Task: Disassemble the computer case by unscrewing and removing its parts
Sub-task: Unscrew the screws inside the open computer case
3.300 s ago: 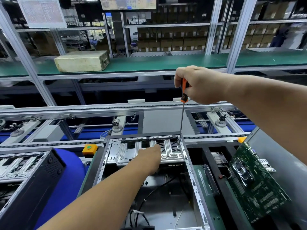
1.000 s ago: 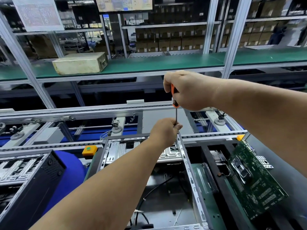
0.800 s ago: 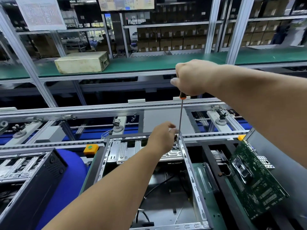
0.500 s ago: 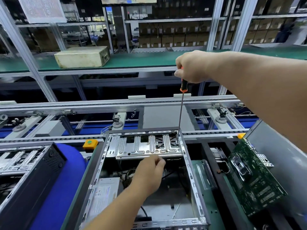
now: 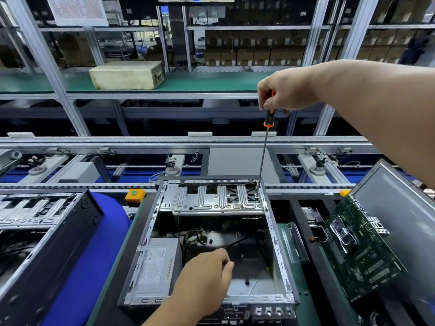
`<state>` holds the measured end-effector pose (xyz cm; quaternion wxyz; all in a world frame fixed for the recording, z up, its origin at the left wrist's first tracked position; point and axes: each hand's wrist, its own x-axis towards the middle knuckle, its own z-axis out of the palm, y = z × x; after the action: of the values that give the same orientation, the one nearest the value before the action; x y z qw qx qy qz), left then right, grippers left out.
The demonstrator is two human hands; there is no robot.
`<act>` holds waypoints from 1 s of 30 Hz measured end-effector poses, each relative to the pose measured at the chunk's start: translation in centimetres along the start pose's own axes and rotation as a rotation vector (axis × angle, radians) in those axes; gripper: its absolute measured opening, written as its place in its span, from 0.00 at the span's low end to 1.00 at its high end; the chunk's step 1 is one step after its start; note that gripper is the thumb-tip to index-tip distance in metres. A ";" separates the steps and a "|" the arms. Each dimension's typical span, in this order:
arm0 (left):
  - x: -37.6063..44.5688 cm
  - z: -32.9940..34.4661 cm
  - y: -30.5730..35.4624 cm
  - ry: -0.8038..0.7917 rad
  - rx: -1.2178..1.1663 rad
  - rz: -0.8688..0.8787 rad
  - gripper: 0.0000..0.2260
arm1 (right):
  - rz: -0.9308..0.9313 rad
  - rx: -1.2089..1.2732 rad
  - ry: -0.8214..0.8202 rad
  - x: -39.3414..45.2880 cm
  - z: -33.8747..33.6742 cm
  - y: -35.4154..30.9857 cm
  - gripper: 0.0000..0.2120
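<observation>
Computer case [image 5: 275,250] sat open-topped in front of us on the green mat [image 5: 299,285] of the line, lid off, interior exposed. Our right hand [image 5: 286,90] was wrapped around the orange-and-black handle of a long screwdriver [image 5: 263,156], fingers closed on it, shaft near vertical, tip down at the far right corner of the case beside the silver drive bracket [image 5: 211,201]. We couldn't tell if the tip was seated in a screw. Our left hand [image 5: 207,276] hovered low over the near part of the case, fingers curled with the fingertips drawn together; whether it pinched anything, we couldn't tell. Power supply [image 5: 153,267] lay in the near left corner of the case, black cables [image 5: 195,236] loose just behind it. Green motherboard [image 5: 360,250] leaned tilted against a grey panel [image 5: 400,208] to the right of the case. Second black case [image 5: 58,236] stood to the left, with blue padding [image 5: 94,255] between the two. Beige box [image 5: 127,75] sat on the shelf [image 5: 211,82] beyond the conveyor.
</observation>
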<state>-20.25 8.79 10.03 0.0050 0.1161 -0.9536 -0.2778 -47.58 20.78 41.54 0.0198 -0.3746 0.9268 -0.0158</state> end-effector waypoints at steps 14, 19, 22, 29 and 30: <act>0.1 0.4 -0.6 -0.001 -0.003 0.006 0.12 | 0.129 -0.149 0.084 -0.7 0.9 -1.9 0.11; 0.2 0.4 -0.7 -0.003 0.003 0.005 0.12 | 0.187 -0.042 0.105 -1.2 0.8 -2.6 0.05; 0.4 0.3 -0.8 -0.016 0.002 0.014 0.11 | 0.209 -0.035 0.076 -1.8 0.6 -3.2 0.04; 0.3 0.1 -0.5 -0.011 0.018 0.017 0.11 | 0.210 0.117 -0.016 -2.0 0.5 -5.3 0.11; 0.3 0.0 -0.4 -0.010 0.019 0.011 0.11 | 0.223 0.088 -0.019 -1.9 0.5 -5.5 0.17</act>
<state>-20.42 8.37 9.76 0.0005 0.1093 -0.9568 -0.2695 -42.37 18.16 41.32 0.0466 -0.2683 0.9609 -0.0505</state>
